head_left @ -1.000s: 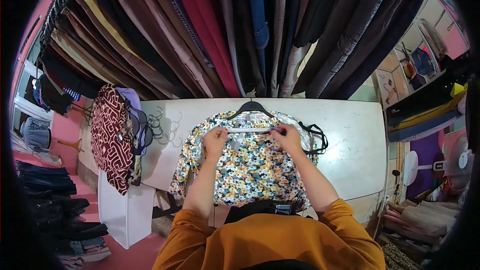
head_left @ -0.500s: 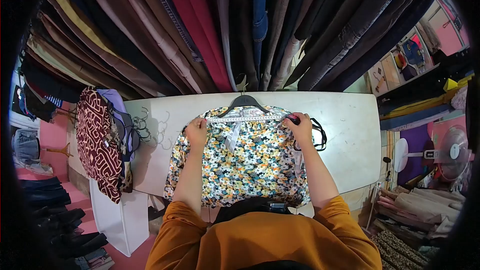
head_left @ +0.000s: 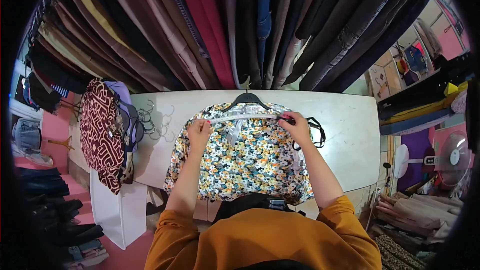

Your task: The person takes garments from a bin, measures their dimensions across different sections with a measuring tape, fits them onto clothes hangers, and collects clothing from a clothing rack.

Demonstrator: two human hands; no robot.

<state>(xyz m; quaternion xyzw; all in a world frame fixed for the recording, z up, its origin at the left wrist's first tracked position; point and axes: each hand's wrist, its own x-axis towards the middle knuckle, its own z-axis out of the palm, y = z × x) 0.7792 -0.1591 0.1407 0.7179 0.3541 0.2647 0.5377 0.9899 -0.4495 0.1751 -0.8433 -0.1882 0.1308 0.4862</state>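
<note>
A floral blouse (head_left: 245, 162) on a black hanger (head_left: 247, 100) lies on the white table (head_left: 345, 135). Across its upper chest runs a white measuring tape (head_left: 240, 117), bowed slightly upward between my hands. My left hand (head_left: 199, 132) pinches one end of the tape near the blouse's left shoulder area. At the other side my right hand (head_left: 296, 127) is closed on the tape's dark case, with a bit of pink showing. A grey tag or ribbon (head_left: 233, 132) lies on the blouse below the tape. Black straps (head_left: 317, 132) lie beside my right hand.
Folded patterned clothes (head_left: 102, 132) hang over the table's left end, beside loose wire hangers (head_left: 152, 120). A dense row of hanging trousers (head_left: 210, 30) stands beyond the far edge. At the right are a fan (head_left: 452, 157) and piled clothes (head_left: 417, 210).
My hands have spread apart with the tape since the first frame. Since the middle frame, the tape has gone from straight to slightly bowed. The camera view has shifted a little.
</note>
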